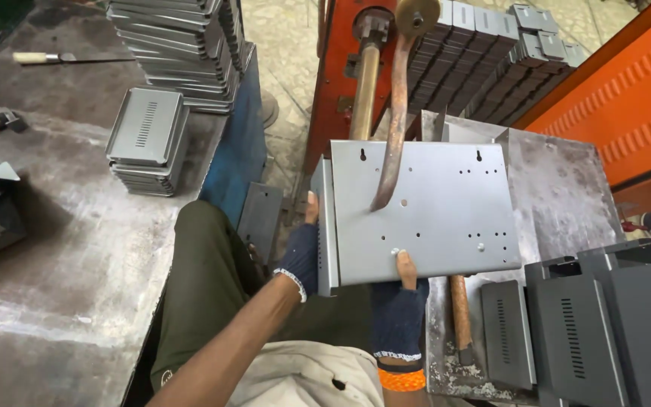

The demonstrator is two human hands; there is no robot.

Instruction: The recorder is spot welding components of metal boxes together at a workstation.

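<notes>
Head camera looking straight down, and both hands are clamped on a grey sheet-metal panel (423,211), a flat folded piece punched with small holes and two keyhole slots. Left hand (301,252), in a dark fingerless glove, grips the folded left edge; right hand (401,301), gloved the same with an orange wristband, pinches the near edge, thumb on top. A curved rusty arm (397,120) of the orange-red machine (337,83) comes down and its tip touches the panel face. Beneath lies a scuffed steel work plate (559,188). To the left, a worn grey bench (62,286) carries a short stack of slotted covers (145,139) and a taller stack behind (178,53). Dark slotted boxes (589,332) crowd the right. Pale concrete floor (288,45) shows between.
</notes>
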